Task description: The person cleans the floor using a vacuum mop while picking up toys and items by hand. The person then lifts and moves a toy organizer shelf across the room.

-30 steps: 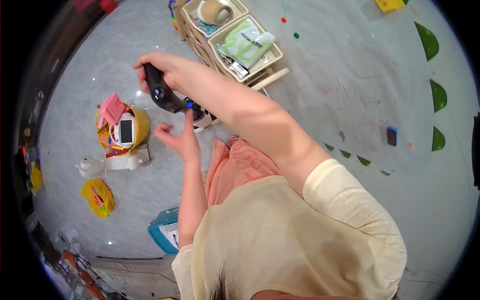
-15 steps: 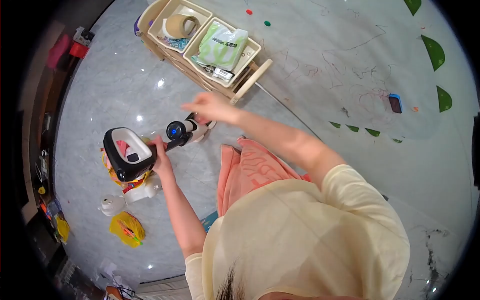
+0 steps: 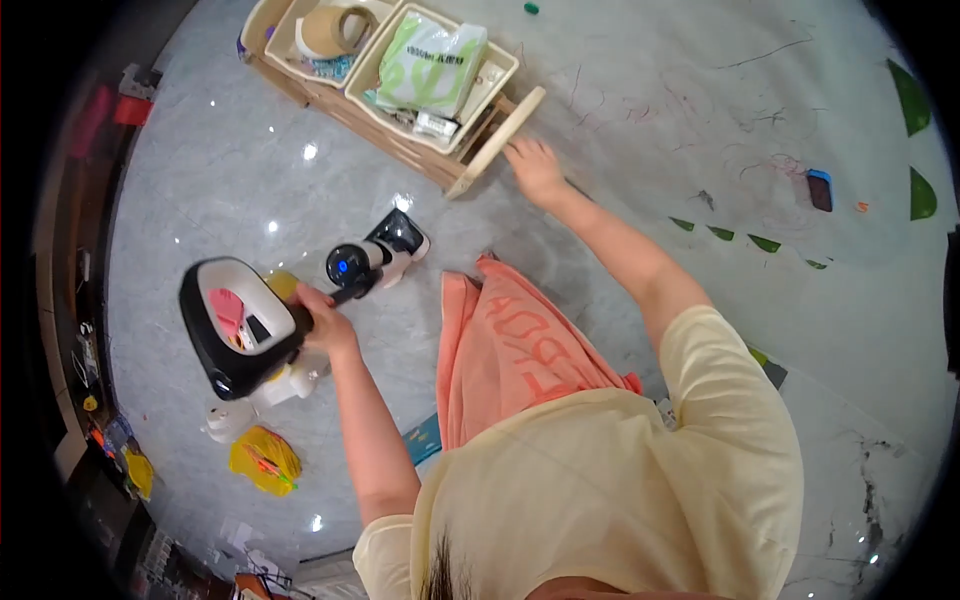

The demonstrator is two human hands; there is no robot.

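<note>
My left hand (image 3: 328, 322) is closed around the black stem of an upright floor cleaner, just below its big black-and-white loop handle (image 3: 196, 335). Further along that stem are a round top with a lit blue display (image 3: 343, 266) and a black-and-white floor head (image 3: 400, 236) on the floor. My right hand (image 3: 538, 172) reaches out to the end rail (image 3: 497, 142) of a wooden cart, fingers stretched out, their tips at or against the rail. Whether they press on it I cannot tell.
Two cream bins (image 3: 352, 85) on the cart hold a tape roll (image 3: 330, 32) and a green-white bag (image 3: 428, 62). A yellow bag (image 3: 264, 460) and a white object (image 3: 228, 420) lie on the floor at left. Scribbled wall (image 3: 680, 60) rises at right, with a blue-edged device (image 3: 820, 190).
My right hand has moved from above the floor head right and up to the cart's end rail. My left hand stays on the stem; the loop handle has shifted slightly left. The view has shifted.
</note>
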